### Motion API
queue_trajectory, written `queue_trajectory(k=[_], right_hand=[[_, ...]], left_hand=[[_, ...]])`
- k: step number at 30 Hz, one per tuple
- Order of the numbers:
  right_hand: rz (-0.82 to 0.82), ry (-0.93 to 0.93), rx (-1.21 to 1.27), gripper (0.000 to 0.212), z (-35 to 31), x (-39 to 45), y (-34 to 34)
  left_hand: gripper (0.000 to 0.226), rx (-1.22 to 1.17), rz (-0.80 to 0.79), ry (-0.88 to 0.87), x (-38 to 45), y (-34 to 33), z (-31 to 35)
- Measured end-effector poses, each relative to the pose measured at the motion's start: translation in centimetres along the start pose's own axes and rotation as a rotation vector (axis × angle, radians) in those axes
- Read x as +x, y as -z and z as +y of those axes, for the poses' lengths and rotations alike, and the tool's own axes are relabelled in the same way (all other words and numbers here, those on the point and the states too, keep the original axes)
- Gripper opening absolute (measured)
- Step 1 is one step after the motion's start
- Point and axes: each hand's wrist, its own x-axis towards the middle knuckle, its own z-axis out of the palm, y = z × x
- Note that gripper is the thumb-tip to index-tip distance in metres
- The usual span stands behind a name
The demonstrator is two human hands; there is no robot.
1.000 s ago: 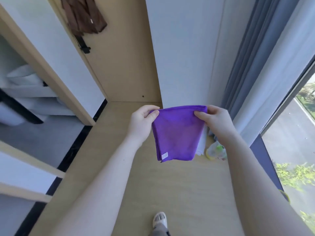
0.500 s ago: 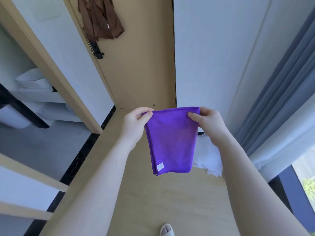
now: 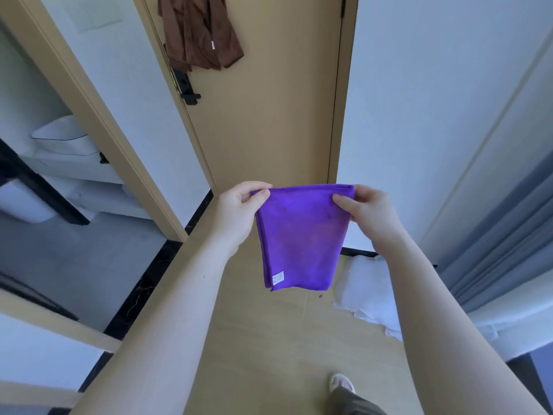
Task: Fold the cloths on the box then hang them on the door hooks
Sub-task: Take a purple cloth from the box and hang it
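Note:
A folded purple cloth [image 3: 302, 238] with a small white label at its lower left corner hangs in the air in front of me. My left hand [image 3: 239, 214] pinches its top left corner and my right hand [image 3: 365, 211] pinches its top right corner. Straight ahead stands the tan wooden door [image 3: 269, 121]. A brown cloth [image 3: 200, 34] hangs high on the door; the hook under it is hidden. A white cloth [image 3: 368, 298] lies at the lower right, partly behind my right forearm.
A black door handle [image 3: 187, 88] sticks out on the door's left edge. To the left an opening shows a bathroom with a white toilet [image 3: 68, 145]. Grey curtains [image 3: 502, 235] hang at the right. My foot [image 3: 341, 384] stands on the wooden floor.
The view has swung left and upward from the window toward the door, which now fills more of the frame. Both hands keep the same hold on the purple cloth.

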Motion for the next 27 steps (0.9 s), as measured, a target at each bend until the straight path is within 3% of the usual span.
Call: queue_trajectory(k=[15,27], right_hand=[[-0.182,0.001,0.053,0.008,-1.3,19.2,-8.8],[-0.219,0.042,0.049,0.010,-4.8,35.4,-9.7]], left_hand=[[0.021,-0.004,0.219,0.073,17.1,3.9,-1.9],[0.023,-0.025,0.286,0.009,32.0,2.3,-0.7]])
